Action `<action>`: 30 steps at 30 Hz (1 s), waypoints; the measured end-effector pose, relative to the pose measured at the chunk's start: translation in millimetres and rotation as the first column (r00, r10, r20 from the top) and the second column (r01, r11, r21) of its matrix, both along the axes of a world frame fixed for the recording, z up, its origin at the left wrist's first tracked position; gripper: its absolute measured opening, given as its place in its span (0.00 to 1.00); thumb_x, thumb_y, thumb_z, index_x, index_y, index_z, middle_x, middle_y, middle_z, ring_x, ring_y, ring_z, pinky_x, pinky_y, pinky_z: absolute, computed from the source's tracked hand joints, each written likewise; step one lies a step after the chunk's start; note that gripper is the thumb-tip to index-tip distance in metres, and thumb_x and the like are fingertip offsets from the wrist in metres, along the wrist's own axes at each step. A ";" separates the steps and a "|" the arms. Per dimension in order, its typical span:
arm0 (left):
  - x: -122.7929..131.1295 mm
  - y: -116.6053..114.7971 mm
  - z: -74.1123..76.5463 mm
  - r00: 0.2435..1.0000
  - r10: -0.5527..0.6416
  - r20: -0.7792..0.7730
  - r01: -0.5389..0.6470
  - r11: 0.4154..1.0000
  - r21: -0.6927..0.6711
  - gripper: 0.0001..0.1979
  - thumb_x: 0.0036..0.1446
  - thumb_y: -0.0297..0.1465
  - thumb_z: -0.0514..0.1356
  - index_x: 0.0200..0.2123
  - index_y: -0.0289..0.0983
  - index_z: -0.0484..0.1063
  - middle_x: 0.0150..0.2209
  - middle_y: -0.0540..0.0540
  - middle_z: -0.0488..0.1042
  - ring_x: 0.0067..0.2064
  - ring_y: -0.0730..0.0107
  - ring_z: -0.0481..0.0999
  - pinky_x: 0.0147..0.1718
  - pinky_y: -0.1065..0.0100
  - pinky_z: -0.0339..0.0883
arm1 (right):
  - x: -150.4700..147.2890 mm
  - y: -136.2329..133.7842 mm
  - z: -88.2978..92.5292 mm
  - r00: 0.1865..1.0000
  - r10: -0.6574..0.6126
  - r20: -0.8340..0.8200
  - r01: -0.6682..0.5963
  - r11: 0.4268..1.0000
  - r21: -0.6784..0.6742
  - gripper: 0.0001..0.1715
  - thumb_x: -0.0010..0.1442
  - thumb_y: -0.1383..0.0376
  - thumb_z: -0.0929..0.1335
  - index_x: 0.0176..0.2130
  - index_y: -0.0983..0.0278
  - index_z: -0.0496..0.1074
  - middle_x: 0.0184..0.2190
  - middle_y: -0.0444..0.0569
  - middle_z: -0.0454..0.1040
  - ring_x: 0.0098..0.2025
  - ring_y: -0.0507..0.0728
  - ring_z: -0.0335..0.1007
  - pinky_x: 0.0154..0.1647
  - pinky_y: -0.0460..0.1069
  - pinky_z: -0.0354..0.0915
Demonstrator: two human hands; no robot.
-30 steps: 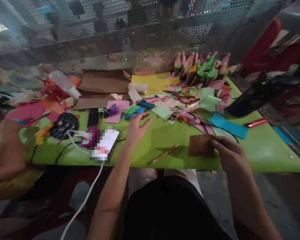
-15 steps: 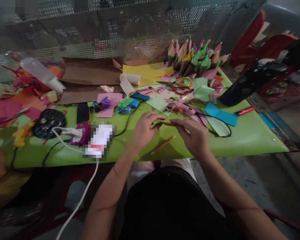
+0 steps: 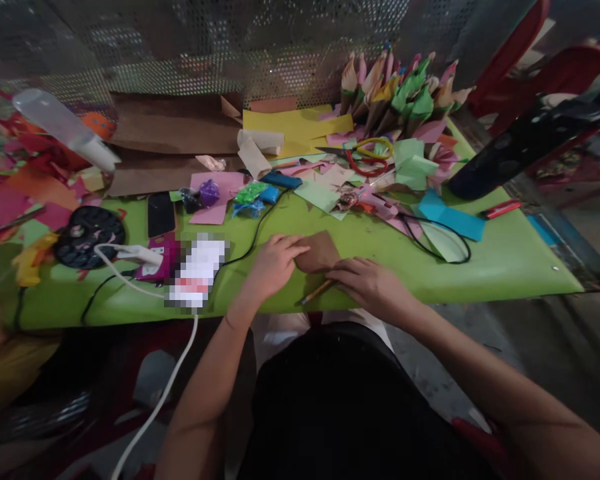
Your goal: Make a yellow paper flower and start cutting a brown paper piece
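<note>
A small brown paper piece (image 3: 321, 251) lies on the green table (image 3: 500, 267) near its front edge. My left hand (image 3: 273, 265) pinches the paper's left edge with curled fingers. My right hand (image 3: 367, 287) rests flat on the paper's lower right corner, fingers stretched out. A pencil (image 3: 316, 292) lies under my right hand's fingertips, beside the paper.
Scissors (image 3: 363, 160), coloured paper scraps, a glue gun (image 3: 375, 202) with a black cord (image 3: 440, 233) and folded paper cones (image 3: 400, 93) lie behind. A phone (image 3: 161, 213), a blurred device (image 3: 195, 273) with white cable, and a black round lid (image 3: 87, 237) sit left. Another person's arm is at far left.
My hands brought the brown paper from the right, held it up between them, then lowered it flat onto the table in front of me. The view tilted slightly.
</note>
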State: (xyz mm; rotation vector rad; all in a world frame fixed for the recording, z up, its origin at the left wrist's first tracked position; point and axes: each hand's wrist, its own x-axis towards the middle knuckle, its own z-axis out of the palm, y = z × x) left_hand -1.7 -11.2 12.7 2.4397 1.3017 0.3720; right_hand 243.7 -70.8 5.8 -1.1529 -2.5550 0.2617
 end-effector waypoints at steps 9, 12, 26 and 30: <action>20.6 -17.3 -5.7 0.988 0.047 -0.145 -0.036 0.997 0.072 0.20 0.68 0.35 0.57 0.62 0.44 0.72 0.62 0.39 0.72 0.61 0.49 0.69 0.59 0.48 0.65 | 13.4 -3.3 28.0 0.914 0.011 0.406 0.012 0.998 -0.055 0.12 0.61 0.77 0.64 0.40 0.65 0.72 0.33 0.52 0.75 0.27 0.56 0.67 0.28 0.51 0.51; 21.1 -22.5 -8.8 0.985 0.069 -0.156 -0.054 0.994 0.096 0.21 0.69 0.35 0.57 0.63 0.50 0.71 0.63 0.40 0.70 0.60 0.48 0.69 0.58 0.47 0.65 | 24.1 -5.8 34.4 0.964 -0.031 0.264 0.048 0.997 -0.058 0.11 0.58 0.75 0.64 0.38 0.64 0.72 0.34 0.51 0.75 0.27 0.54 0.68 0.28 0.50 0.54; 17.9 -28.8 -17.3 0.989 0.064 -0.136 -0.045 0.989 0.138 0.20 0.71 0.40 0.54 0.62 0.52 0.72 0.67 0.46 0.69 0.62 0.53 0.68 0.58 0.52 0.66 | 30.3 39.6 37.9 0.389 -0.601 -0.699 0.091 0.780 -0.619 0.14 0.51 0.54 0.75 0.33 0.61 0.80 0.28 0.50 0.79 0.30 0.60 0.77 0.35 0.55 0.73; 19.5 -25.8 -15.8 0.984 0.084 -0.160 -0.057 0.984 0.168 0.20 0.70 0.36 0.56 0.63 0.51 0.72 0.66 0.46 0.70 0.61 0.54 0.70 0.59 0.52 0.66 | 11.5 61.3 18.5 0.238 -0.616 -0.751 -0.043 0.766 -0.642 0.16 0.48 0.54 0.77 0.27 0.61 0.74 0.27 0.45 0.76 0.25 0.54 0.73 0.29 0.52 0.74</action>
